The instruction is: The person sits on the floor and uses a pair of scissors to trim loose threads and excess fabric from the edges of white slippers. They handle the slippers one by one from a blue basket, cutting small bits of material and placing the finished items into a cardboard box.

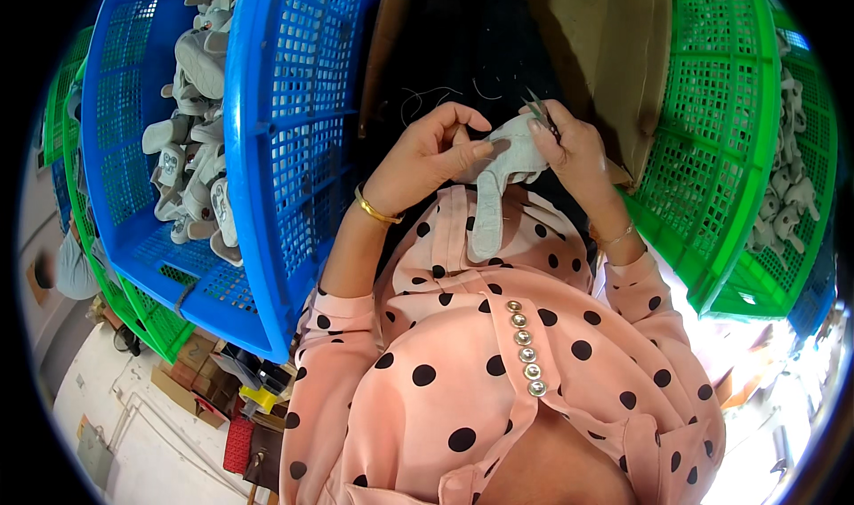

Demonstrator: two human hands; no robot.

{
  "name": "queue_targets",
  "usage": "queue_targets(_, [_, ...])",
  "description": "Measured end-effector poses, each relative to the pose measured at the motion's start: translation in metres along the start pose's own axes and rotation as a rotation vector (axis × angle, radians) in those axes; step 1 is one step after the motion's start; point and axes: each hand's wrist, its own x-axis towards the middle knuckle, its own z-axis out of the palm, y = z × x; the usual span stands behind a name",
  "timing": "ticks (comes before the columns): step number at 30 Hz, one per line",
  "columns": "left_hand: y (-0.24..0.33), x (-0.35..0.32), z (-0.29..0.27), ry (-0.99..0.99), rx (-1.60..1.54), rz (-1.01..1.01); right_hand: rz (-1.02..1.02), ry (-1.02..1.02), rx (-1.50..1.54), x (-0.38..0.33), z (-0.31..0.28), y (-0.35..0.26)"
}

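- Between a blue basket [294, 132] and a green basket [707, 123], somebody's got a grey-white shoe piece [505, 160] held up in front of their belly, right between their two hands.
- Right hand [576, 149]: thumb pressed flat on the piece's upper edge, pinching it, with small dark snips [543, 118] tucked in the same grip. The blade end points up and to the left.
- Left hand [427, 154]: fingers curled, thumb reaching over to the other edge of the piece. Honestly can't tell if it's gripping or just touching, the fingertips hide too much.
- The piece has a long strap hanging down over the lap, rounded at the bottom end.
- A few thin loose threads [445, 88] show up against the dark patch just past the left hand.
- The blue basket's got a heap of similar pieces [203, 65] in it, and the green one has more light grey pieces [783, 198] on its far side.
- There's a brown cardboard panel [636, 69] beside the green basket.
- Pink shirt [445, 363] with black dots, gold bangle [378, 208] on the left wrist.
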Motion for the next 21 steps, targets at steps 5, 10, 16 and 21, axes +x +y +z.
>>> queue_targets(5, [-0.002,-0.001,0.001,0.040,0.685,0.276,-0.033,-0.009,0.030,0.001,0.000,-0.002])
queue_targets(10, [-0.007,0.010,-0.009,0.175,0.474,0.362,-0.013,0.004,0.036,-0.002,0.001,-0.004])
queue_targets(16, [0.002,0.013,0.010,0.103,-0.325,0.101,-0.036,-0.012,-0.001,0.001,-0.001,0.000])
queue_targets(21, [0.013,0.008,0.010,0.202,0.627,0.187,0.038,-0.046,0.015,-0.001,-0.004,-0.006])
